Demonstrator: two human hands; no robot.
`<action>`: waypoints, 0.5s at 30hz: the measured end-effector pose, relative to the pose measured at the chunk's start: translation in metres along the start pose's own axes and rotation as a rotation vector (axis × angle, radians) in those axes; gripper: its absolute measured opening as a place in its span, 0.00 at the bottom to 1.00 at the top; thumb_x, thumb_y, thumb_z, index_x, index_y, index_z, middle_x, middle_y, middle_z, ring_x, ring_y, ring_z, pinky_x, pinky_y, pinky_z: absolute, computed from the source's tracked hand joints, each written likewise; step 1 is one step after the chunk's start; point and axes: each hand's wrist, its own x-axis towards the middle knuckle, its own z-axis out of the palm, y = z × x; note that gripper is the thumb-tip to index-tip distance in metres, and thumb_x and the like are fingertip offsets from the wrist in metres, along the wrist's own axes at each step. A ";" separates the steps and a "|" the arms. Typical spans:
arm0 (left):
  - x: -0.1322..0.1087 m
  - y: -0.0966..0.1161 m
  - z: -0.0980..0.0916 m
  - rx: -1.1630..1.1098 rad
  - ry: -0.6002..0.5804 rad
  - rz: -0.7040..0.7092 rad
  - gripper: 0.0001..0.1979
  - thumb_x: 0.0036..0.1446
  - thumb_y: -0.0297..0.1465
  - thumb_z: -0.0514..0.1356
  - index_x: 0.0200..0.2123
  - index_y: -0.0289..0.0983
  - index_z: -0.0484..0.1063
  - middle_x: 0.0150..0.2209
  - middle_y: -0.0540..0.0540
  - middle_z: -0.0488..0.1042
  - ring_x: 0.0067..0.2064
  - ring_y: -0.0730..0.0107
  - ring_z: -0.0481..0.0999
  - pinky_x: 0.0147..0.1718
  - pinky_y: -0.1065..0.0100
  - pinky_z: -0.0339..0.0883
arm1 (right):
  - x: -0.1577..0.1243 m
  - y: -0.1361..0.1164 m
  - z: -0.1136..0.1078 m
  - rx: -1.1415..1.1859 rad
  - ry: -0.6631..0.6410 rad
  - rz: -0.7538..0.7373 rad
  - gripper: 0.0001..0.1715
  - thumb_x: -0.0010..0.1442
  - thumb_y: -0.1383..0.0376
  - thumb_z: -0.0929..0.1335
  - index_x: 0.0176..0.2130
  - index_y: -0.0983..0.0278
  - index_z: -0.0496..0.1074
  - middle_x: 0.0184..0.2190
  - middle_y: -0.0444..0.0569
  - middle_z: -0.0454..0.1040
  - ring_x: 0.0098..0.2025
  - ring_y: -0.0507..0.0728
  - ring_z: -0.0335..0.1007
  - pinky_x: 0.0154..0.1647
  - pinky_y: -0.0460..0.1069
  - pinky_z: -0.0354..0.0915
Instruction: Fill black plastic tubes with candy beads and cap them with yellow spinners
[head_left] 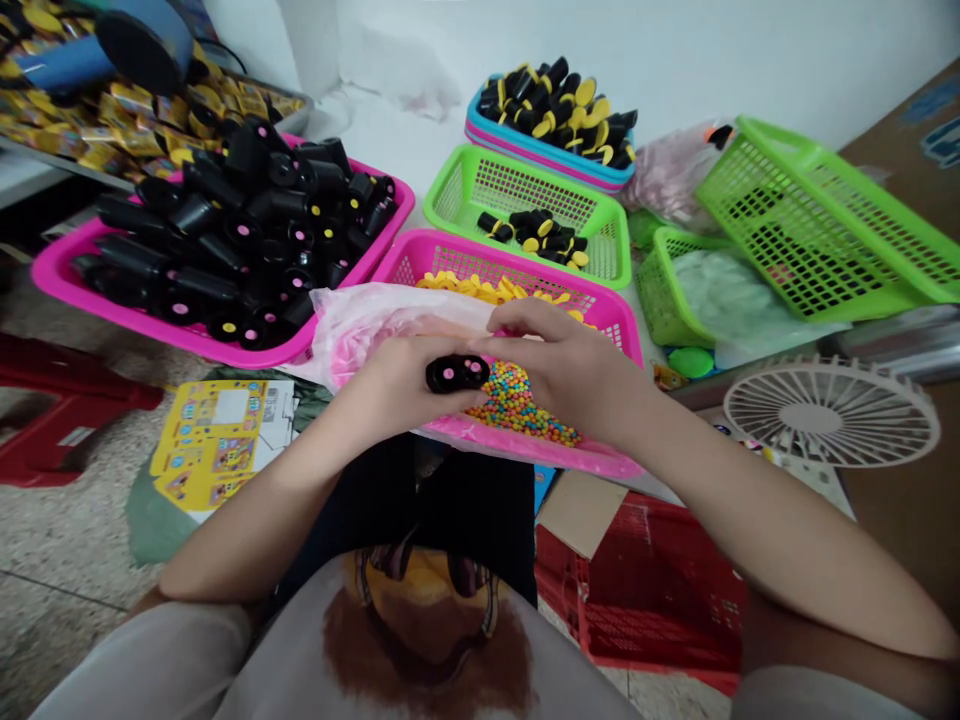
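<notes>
My left hand (409, 385) is closed around small black plastic tubes (448, 374); their round ends, with pink dots in them, face me. My right hand (566, 370) meets it from the other side, fingers curled beside the tubes. Whatever its fingertips hold is hidden. Just below both hands lie many small multicoloured candy balls (525, 405) in a pink-lined tray (600, 458). Behind the hands, yellow plastic pieces (480, 287) fill part of a pink basket (626, 310). A clear plastic bag with pink contents (375, 325) lies against my left hand.
At left, a pink basin (60, 275) is heaped with black tubes. Farther back stand a green basket (450, 185) and a blue basket (476, 125) with black-and-yellow pieces. Green baskets (817, 215) and a white fan (829, 415) are at right. A red crate (660, 580) sits below.
</notes>
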 end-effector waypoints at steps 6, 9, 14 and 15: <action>0.000 0.000 -0.002 -0.035 0.098 -0.038 0.14 0.58 0.36 0.69 0.47 0.40 0.79 0.46 0.46 0.85 0.47 0.60 0.83 0.49 0.60 0.78 | -0.009 0.006 -0.013 -0.052 -0.215 0.216 0.19 0.65 0.73 0.65 0.47 0.59 0.82 0.45 0.52 0.82 0.49 0.62 0.78 0.53 0.58 0.73; -0.001 0.000 -0.003 -0.054 0.175 -0.048 0.14 0.57 0.34 0.69 0.46 0.39 0.76 0.45 0.46 0.84 0.45 0.63 0.83 0.48 0.62 0.77 | -0.016 0.015 0.007 -0.075 -0.438 0.301 0.15 0.67 0.73 0.66 0.45 0.62 0.82 0.45 0.54 0.82 0.46 0.62 0.79 0.52 0.57 0.73; -0.002 -0.001 -0.006 -0.080 0.257 -0.048 0.18 0.57 0.35 0.71 0.49 0.40 0.75 0.48 0.46 0.84 0.49 0.62 0.83 0.54 0.60 0.76 | -0.010 0.014 0.040 -0.132 -0.455 0.204 0.18 0.71 0.75 0.63 0.50 0.61 0.80 0.53 0.55 0.80 0.56 0.63 0.77 0.61 0.59 0.69; -0.003 -0.001 -0.007 -0.075 0.274 -0.053 0.18 0.57 0.36 0.71 0.50 0.41 0.75 0.49 0.46 0.83 0.50 0.61 0.83 0.56 0.59 0.76 | -0.005 0.011 0.042 -0.155 -0.460 0.179 0.19 0.71 0.76 0.63 0.51 0.62 0.79 0.55 0.55 0.80 0.58 0.63 0.75 0.64 0.59 0.68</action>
